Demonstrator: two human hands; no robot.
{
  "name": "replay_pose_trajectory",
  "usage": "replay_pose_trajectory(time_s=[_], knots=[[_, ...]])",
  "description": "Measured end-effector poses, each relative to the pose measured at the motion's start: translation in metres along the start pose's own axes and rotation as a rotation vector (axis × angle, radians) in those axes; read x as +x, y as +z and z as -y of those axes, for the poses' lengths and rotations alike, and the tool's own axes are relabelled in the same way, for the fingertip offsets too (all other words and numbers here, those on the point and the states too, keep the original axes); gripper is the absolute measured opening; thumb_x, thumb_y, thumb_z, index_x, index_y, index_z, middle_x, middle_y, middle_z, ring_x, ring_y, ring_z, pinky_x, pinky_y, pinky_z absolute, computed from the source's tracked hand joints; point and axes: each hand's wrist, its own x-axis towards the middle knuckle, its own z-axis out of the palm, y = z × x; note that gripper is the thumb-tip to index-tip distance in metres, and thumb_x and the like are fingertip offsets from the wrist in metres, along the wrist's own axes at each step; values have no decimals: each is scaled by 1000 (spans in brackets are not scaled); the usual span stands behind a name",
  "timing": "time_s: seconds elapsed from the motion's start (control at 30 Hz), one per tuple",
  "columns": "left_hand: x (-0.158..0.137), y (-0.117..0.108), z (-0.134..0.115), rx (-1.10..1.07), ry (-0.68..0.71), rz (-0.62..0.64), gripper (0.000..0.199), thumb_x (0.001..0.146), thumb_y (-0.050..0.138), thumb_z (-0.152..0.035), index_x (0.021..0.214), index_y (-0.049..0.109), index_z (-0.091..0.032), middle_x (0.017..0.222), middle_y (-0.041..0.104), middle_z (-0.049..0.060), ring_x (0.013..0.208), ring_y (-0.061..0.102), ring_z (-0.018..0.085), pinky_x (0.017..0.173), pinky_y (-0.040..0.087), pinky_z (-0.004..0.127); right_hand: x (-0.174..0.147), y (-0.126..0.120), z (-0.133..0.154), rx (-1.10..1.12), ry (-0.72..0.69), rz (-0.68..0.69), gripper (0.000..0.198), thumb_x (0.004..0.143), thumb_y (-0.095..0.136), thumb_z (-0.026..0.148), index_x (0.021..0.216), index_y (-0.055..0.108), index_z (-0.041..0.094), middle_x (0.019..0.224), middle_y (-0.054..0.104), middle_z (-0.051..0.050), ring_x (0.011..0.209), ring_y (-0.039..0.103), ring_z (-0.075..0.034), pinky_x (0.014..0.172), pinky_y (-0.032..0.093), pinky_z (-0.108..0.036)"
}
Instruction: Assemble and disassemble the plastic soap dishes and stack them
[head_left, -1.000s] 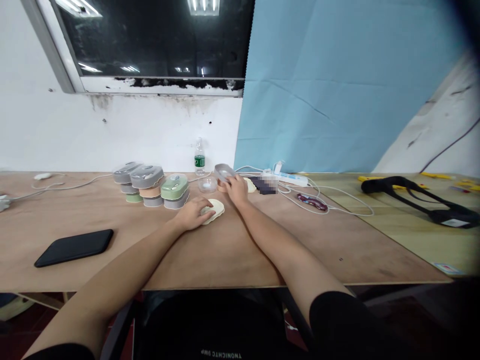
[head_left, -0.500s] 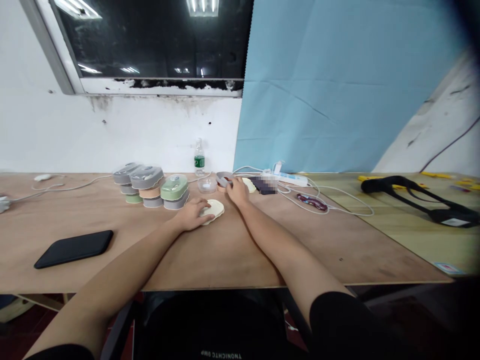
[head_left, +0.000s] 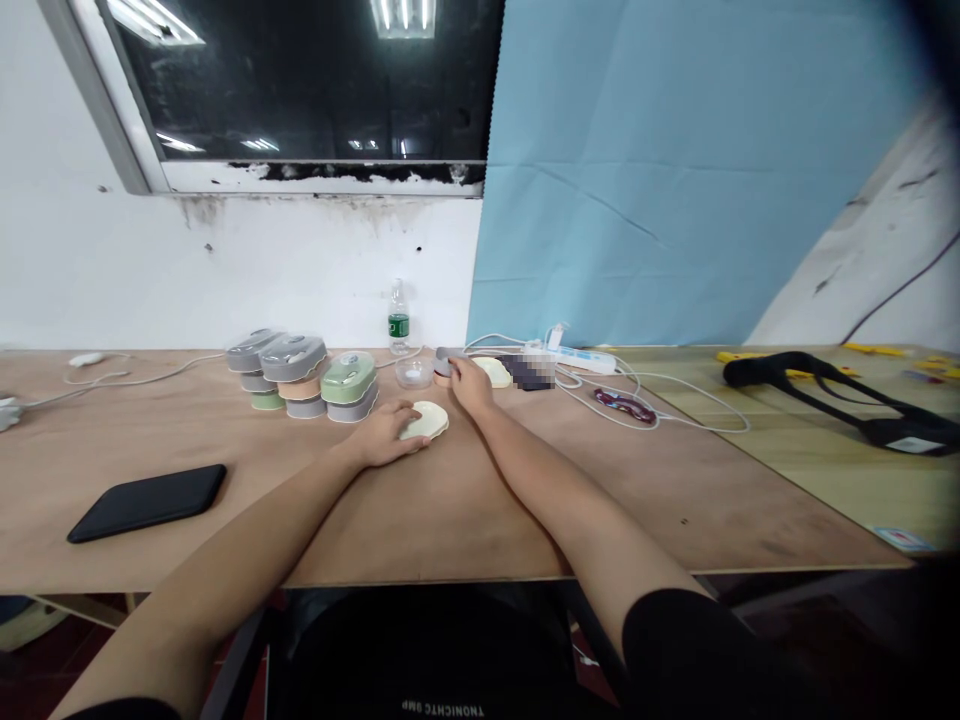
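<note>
**Left hand on a cream lid, right hand at a grey bowl**

The cream lid [head_left: 429, 420] lies flat on the brown table [head_left: 480, 525], under the fingers of the left hand [head_left: 386, 432]. Thumb and fingers are parted around its left edge; whether they pinch or merely rest cannot be told. It looks light, thin and fairly stiff, perhaps smooth enough to slide, and unlikely to break; the scalloped rim seems the best place to take hold.

Just beyond the lid and to its right, the right hand [head_left: 471, 385] has its fingers bunched at a grey bowl [head_left: 444, 353]; the thumb's grip is unclear. The bowl is probably light plastic, best held by its wall.

Behind the lid stands a clear bowl [head_left: 414, 374], and beyond that a bottle [head_left: 398, 325] with a green label, its print too small to read. Left of the lid is a green-lidded container [head_left: 349, 378]; right of and beyond it, a second cream lid [head_left: 495, 371]. On the near side, the person's black shirt [head_left: 420, 660] carries white lettering, upside down and not surely legible.
</note>
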Motion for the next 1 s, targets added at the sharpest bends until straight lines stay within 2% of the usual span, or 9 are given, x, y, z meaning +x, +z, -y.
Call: replay_pose_trajectory(time_s=[0.27, 0.43, 0.53, 0.77, 1.0], knots=[[-1, -3, -2, 40, -88, 79, 84, 71, 54, -75, 134, 49, -20, 144, 38, 16, 126, 44, 36, 106, 35, 48, 0, -1, -1, -72, 6, 89, 33, 85, 45, 11, 108, 67, 18, 113, 65, -7, 105, 57, -20, 95, 44, -31], [-2, -3, -2, 42, -70, 90, 82, 73, 51, -75, 133, 48, -19, 143, 39, 16, 124, 46, 36, 104, 37, 47, -1, -1, 0, -60, 36, 98, 37, 84, 46, 10, 116, 62, 17, 119, 62, -8, 107, 56, -20, 94, 43, -30], [-3, -4, -3, 37, -73, 99, 80, 75, 51, -73, 134, 48, -19, 143, 38, 17, 125, 46, 35, 105, 37, 47, -2, 1, -3, -52, 40, 109, 36, 83, 46, 9, 113, 64, 18, 118, 62, -8, 106, 56, -20, 95, 43, -30], [-2, -3, -3, -1, -66, 50, 76, 74, 56, -68, 131, 51, -18, 138, 42, 17, 122, 49, 34, 105, 37, 47, 1, 8, -12, -60, 62, 112, 39, 81, 44, 7, 109, 67, 20, 113, 64, -5, 104, 57, -19, 95, 43, -29], [-1, -1, -3, -34, -74, -15, 71, 73, 59, -67, 127, 55, -21, 138, 42, 14, 120, 51, 32, 105, 39, 46, 1, 7, -10, -74, 64, 92, 37, 85, 43, 9, 109, 68, 21, 112, 62, -6, 104, 56, -19, 93, 42, -28]])
